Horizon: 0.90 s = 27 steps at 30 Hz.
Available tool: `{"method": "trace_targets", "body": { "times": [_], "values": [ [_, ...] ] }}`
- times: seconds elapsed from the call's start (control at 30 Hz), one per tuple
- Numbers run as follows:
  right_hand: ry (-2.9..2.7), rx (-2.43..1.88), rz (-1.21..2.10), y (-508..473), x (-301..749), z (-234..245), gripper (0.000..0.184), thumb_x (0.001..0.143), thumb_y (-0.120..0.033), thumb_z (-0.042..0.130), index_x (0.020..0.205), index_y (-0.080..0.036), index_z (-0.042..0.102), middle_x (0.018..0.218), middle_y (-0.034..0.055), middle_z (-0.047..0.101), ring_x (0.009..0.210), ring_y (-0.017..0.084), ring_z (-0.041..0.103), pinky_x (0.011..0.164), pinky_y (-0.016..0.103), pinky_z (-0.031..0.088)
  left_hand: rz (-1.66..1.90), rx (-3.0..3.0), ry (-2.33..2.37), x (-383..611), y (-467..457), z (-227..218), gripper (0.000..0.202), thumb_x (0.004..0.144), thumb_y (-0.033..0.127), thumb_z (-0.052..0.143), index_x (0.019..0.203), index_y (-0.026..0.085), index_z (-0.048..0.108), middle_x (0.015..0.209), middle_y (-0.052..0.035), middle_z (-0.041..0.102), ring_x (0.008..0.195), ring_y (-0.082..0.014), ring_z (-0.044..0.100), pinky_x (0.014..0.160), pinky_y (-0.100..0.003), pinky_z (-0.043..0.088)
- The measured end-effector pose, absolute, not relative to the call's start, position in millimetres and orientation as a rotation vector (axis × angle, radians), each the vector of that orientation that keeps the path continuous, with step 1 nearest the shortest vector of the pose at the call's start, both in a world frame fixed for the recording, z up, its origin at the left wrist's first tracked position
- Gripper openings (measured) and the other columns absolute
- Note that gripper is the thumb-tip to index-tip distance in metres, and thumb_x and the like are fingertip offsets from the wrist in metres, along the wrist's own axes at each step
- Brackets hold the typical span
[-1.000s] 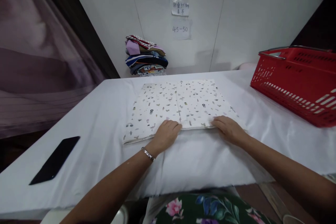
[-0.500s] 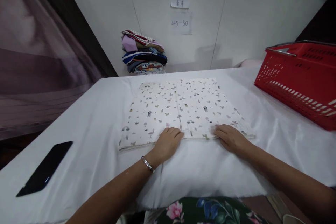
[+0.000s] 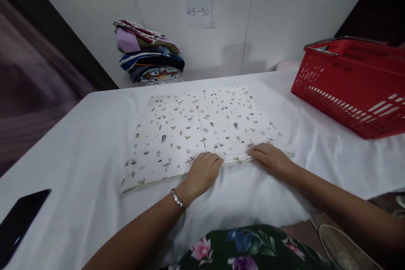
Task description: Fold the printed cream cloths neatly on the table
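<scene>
A white tablecloth (image 3: pixel 177 135) printed with small plants, rainbows and flamingos lies folded into a flat rectangle in front of me. A crease runs down its middle. My left hand (image 3: pixel 204 173) is at the near edge, close to the crease, its fingers bent over the cloth and pressed together. Farther right along that same edge, my right hand (image 3: pixel 270 159) has its fingers closed on the cloth, the thumb hidden. A bracelet (image 3: pixel 177 198) circles my left wrist.
White fabric covers the table (image 3: pixel 95 143). A black phone (image 3: pixel 22 221) lies at the left. Toward the back stands a stack of folded fabrics (image 3: pixel 150 52). A red basket (image 3: pixel 351 88) with a metal handle is at the right. Paper notes (image 3: pixel 199 10) hang on the wall.
The view has turned right and tilted. My left hand has slid right along the near edge toward the crease, narrowing the gap between my hands. My right hand stays near its place.
</scene>
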State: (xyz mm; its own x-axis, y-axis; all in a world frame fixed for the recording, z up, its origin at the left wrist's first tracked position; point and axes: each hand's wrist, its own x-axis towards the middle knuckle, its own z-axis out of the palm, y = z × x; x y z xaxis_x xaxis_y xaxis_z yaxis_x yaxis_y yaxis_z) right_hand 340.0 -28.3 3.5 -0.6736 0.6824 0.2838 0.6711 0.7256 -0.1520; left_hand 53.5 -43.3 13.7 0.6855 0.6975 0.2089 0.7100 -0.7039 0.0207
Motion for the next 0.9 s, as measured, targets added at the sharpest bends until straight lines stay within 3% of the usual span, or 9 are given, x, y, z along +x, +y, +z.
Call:
{"method": "trace_targets", "body": {
  "times": [0.27, 0.57, 0.77, 0.9],
  "values": [
    [-2.532, -1.189, -0.166, -38.8, 386.3, -5.0, 0.034, 0.090, -0.014, 0.038, 0.120, -0.018, 0.053, 0.108, 0.0128, 0.063, 0.097, 0.024, 0.058, 0.080, 0.042, 0.048, -0.271, -2.859, -1.251, 54.1, -42.2, 12.9, 0.024, 0.078, 0.004, 0.044, 0.094, 0.019, 0.055, 0.087, -0.0044, 0.055, 0.084, -0.0195, 0.049, 0.073, -0.034, 0.040],
    [-2.462, -1.194, -0.324, -43.1, 411.6, -2.6, 0.028, 0.086, -0.012, 0.043, 0.105, -0.020, 0.061, 0.100, 0.0108, 0.066, 0.090, 0.023, 0.062, 0.077, 0.042, 0.051, -0.302, -2.852, -1.213, 57.4, -48.8, 11.9, 0.020, 0.080, 0.004, 0.045, 0.088, 0.019, 0.055, 0.086, -0.0040, 0.055, 0.082, -0.0188, 0.049, 0.073, -0.033, 0.040],
    [-2.383, -1.160, -0.270, -42.7, 422.3, -16.0, 0.032, 0.082, -0.010, 0.044, 0.107, -0.021, 0.061, 0.101, 0.0105, 0.065, 0.091, 0.024, 0.061, 0.076, 0.041, 0.053, -0.342, -2.849, -1.244, 56.7, -49.2, 4.3, 0.023, 0.080, 0.002, 0.044, 0.090, 0.019, 0.055, 0.088, -0.0031, 0.055, 0.083, -0.0177, 0.049, 0.074, -0.032, 0.041],
    [-2.302, -1.255, -0.018, -50.8, 424.6, -14.8, 0.039, 0.081, -0.010, 0.044, 0.114, -0.024, 0.059, 0.112, 0.0096, 0.061, 0.101, 0.023, 0.059, 0.085, 0.043, 0.052, -0.303, -2.864, -1.272, 56.9, -49.1, 10.6, 0.023, 0.079, 0.003, 0.046, 0.092, 0.019, 0.056, 0.089, -0.0038, 0.056, 0.084, -0.0187, 0.050, 0.075, -0.033, 0.043]
  ]
}}
